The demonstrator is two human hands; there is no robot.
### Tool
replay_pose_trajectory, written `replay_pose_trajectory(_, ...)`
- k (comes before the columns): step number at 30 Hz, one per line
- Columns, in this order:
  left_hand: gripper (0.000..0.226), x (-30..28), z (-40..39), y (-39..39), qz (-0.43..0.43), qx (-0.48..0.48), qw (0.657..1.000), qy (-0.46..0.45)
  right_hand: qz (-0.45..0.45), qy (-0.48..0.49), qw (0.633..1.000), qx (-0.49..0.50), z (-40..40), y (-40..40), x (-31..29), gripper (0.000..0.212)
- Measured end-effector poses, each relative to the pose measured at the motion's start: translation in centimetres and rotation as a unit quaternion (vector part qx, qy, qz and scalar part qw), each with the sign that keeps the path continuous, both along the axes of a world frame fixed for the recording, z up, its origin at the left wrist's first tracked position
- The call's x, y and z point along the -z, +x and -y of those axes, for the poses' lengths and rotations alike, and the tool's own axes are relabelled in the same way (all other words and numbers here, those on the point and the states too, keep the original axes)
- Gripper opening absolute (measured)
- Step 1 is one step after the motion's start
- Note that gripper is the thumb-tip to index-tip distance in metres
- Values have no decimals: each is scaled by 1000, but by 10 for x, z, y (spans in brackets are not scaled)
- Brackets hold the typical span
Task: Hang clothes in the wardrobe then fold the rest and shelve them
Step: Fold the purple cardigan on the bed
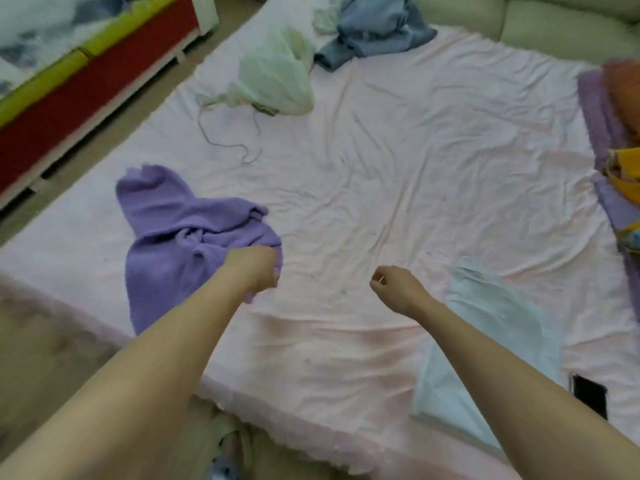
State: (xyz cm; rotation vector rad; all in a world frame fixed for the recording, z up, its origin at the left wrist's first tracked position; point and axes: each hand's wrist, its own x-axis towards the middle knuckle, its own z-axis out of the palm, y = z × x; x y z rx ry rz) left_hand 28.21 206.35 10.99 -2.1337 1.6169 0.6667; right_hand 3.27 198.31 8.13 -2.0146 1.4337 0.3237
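Note:
A crumpled purple knit garment (pixel 173 233) lies on the left side of the pink bed sheet (pixel 398 174). My left hand (pixel 254 270) is closed on its right edge. My right hand (pixel 394 289) hovers over the sheet with fingers curled and nothing in it. A pale blue-white garment (pixel 485 341) lies flat under my right forearm. Farther back sit a pale green sheer garment (pixel 273 77) with a loose cord and a blue-grey garment (pixel 377 32).
A red and yellow cabinet (pixel 86 84) stands left of the bed across a strip of floor. A purple blanket with orange and yellow cloth (pixel 620 140) lies along the right edge. A dark phone (pixel 588 393) rests at the lower right. Cream cushions (pixel 554 26) line the far side.

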Motion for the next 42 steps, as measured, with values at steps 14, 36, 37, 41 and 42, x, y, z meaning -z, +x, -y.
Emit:
replay_pose_trajectory(14, 59, 134, -77, 309, -90, -329, 938, -64, 18, -39, 991, -126, -40, 331, 112, 31)
replay_pose_trajectory(36, 21, -50, -45, 279, -454, -92, 873, -155, 345, -7, 938, 30, -24, 315, -74, 22)
replay_pose_trajectory(37, 24, -48, -47, 272, -424, -74, 893, -132, 369, -14, 927, 69, -20, 299, -89, 20)
replay_pose_trajectory(41, 13, -40, -47, 233, -359, -114, 917, -135, 410, -52, 900, 139, -8, 248, -133, 20)
replay_pose_trajectory(42, 15, -45, -45, 226, -349, -146, 912, -158, 396, -65, 907, 127, -6, 239, -140, 17)
